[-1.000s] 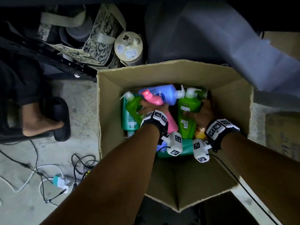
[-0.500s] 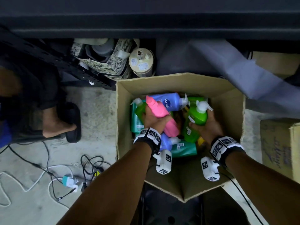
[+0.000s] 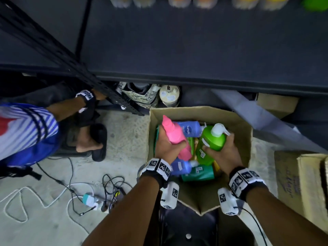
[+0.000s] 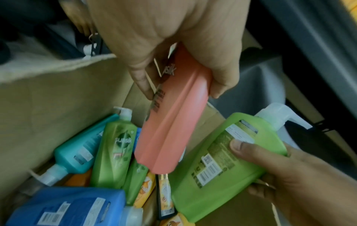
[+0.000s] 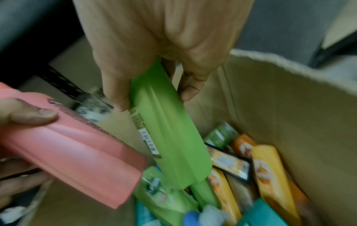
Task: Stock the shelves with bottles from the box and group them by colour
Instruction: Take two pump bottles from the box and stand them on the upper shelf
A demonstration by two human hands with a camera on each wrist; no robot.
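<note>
While the left hand (image 3: pixel 166 148) wraps its fingers and thumb around a pink bottle (image 3: pixel 174 134), the right hand (image 3: pixel 222 153) grips a green pump bottle (image 3: pixel 212 142) with a white pump head, both bottles held above the open cardboard box (image 3: pixel 245 137) on the concrete floor. The left wrist view shows the pink bottle hanging base-down over the box's contents, the thumb and fingers pinching its upper half; the right thumb presses the green bottle's back label. Below them in the box lie a blue bottle (image 4: pixel 73 208), a teal pump bottle (image 4: pixel 81 146), a slimmer green bottle (image 4: pixel 114 152) and several yellow and orange packs (image 5: pixel 268 171), tumbled together and touching. Just left of the box, cables and a plug adapter (image 3: pixel 88 200) lie on the floor. Farther left, another person's sandalled foot (image 3: pixel 88 141) stands. Beyond the box runs the dark shelf (image 3: pixel 177 50), with blurred orange, yellow and green bottles at its far edge.
</note>
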